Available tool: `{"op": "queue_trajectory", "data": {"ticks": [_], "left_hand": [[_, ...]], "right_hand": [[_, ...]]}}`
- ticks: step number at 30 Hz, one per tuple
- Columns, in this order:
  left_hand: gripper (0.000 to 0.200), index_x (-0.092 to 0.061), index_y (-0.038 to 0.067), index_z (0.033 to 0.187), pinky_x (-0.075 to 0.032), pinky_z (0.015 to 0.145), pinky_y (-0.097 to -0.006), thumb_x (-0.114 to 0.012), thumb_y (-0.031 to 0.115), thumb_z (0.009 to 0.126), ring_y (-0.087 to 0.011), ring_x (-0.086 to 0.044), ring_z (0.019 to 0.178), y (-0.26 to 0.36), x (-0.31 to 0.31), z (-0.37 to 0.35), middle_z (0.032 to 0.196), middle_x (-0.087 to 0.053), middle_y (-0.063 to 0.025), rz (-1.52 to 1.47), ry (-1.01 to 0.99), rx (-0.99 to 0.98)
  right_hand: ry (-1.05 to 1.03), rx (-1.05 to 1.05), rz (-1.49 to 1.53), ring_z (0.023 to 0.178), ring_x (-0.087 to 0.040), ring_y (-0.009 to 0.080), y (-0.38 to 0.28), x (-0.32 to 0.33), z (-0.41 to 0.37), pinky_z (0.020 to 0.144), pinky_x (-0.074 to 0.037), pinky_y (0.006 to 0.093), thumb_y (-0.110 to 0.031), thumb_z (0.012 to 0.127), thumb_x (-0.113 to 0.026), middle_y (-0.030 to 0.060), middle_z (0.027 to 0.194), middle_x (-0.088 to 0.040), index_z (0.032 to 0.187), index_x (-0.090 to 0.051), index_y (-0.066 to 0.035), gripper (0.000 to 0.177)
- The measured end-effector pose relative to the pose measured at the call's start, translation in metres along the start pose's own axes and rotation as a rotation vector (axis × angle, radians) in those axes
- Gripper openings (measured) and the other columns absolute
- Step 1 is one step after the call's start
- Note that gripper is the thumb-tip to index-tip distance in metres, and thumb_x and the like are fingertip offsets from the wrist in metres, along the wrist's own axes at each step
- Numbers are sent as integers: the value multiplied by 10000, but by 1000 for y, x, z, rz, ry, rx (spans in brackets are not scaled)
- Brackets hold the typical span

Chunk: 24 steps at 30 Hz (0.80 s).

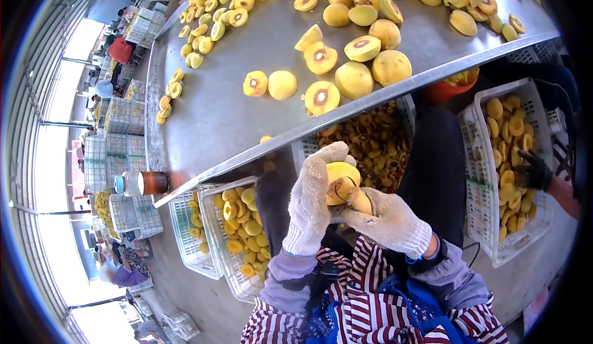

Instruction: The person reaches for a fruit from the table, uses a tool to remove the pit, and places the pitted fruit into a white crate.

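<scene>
**Head view: one yellow fruit held in two gloved hands below a table edge**

Head view. Two hands in white knit gloves meet at centre frame, just below the front edge of the steel table (210, 115). The left hand (311, 203) is curled around one yellow fruit (341, 177), its fingers wrapped over the top. The right hand (388, 222) is closed, with the fingertips pinched on a brown piece (359, 199) that touches the fruit's cut face. Whether this is a tool or the stone cannot be told.

Four white crates (479, 189) stand under and beside the table – two at lower left and one at right with yellow pieces, and one behind the hands with darker, browner contents. One orange bowl (454, 88) sits under the table rim, mostly hidden. One jar (145, 183) stands at the table's near corner.

The loose fruit on the table, whole and halved, is too much to count. A cluster lies close to the front edge, and bare steel opens to its left.

A dark-gloved hand (535, 171) of another person reaches into the right crate, its arm cut off by the frame. The lens rim blackens the corners – the distant crates and people at far left are too small to make out.
</scene>
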State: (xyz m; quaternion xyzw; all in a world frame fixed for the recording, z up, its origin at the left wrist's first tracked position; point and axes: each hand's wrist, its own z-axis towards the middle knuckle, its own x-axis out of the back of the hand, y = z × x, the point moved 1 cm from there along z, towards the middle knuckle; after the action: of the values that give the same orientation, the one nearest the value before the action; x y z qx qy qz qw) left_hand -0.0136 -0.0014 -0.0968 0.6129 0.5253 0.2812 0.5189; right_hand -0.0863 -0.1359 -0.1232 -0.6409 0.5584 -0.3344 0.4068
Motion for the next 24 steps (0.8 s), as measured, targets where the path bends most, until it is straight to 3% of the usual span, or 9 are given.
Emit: {"op": "queue_trajectory", "data": {"ticks": [9,12,16,17,18,20,23,24], "left_hand": [[589,-548,-22,1295,-507,932,-330,-393,489,1048,-185,-617,1043,-1,-20,-7,1171,-631,-126,-7,82,-97],[596,-550,-35,1284,-524,926,-350,-424,492,1037,-209,-635,1047,-2,-27,-7,1181,-638,-139,-50,78,-184],[588,-560,-59,1257,-565,872,-375,-493,474,1018,-246,-681,970,11,-25,-10,1153,-659,-156,8,-16,-102],[671,-591,-33,1215,-573,766,-342,-493,587,975,-257,-688,905,10,-25,-8,1109,-675,-195,39,15,1],[605,-613,-32,1190,-565,775,-330,-504,528,990,-237,-691,892,12,-22,-7,1080,-687,-174,95,-46,-21],[476,-658,-32,1139,-551,794,-307,-526,410,1020,-197,-697,865,15,-11,-3,1023,-710,-133,208,-172,-66],[449,-681,-19,1101,-532,770,-294,-518,393,1026,-189,-689,870,7,-6,0,980,-717,-111,347,-262,-368],[464,-676,-11,1072,-528,754,-297,-528,425,1015,-198,-688,865,14,-12,-3,971,-710,-108,277,-280,-291]], "right_hand": [[-1,-16,-122,898,-681,378,-7,2,-1,754,-533,413,-439,903,-640,191,951,-698,1093,-629,-49,434],[-87,-66,109,878,-688,357,-10,-1,-4,768,-533,420,-395,905,-654,158,942,-708,1091,-622,-38,403],[-294,-107,358,588,-605,197,-15,3,-8,532,-467,317,-345,938,-651,65,717,-637,1004,-609,-54,302],[-346,-187,414,497,-531,130,-19,6,-8,446,-404,271,-334,945,-656,24,654,-586,978,-601,-65,276],[-400,-267,470,406,-457,64,-21,8,-9,361,-341,224,-323,953,-660,-17,592,-536,953,-593,-77,255],[-562,-317,548,382,-454,66,-14,12,-9,347,-322,224,-312,967,-623,-10,547,-514,858,-580,-78,262],[-733,-344,738,364,-435,73,-2,13,-12,336,-317,237,-302,961,-622,-9,519,-491,775,-563,-86,292],[-779,-341,809,362,-427,75,0,12,-13,334,-319,244,-300,954,-631,-10,517,-486,757,-558,-89,298]]}}
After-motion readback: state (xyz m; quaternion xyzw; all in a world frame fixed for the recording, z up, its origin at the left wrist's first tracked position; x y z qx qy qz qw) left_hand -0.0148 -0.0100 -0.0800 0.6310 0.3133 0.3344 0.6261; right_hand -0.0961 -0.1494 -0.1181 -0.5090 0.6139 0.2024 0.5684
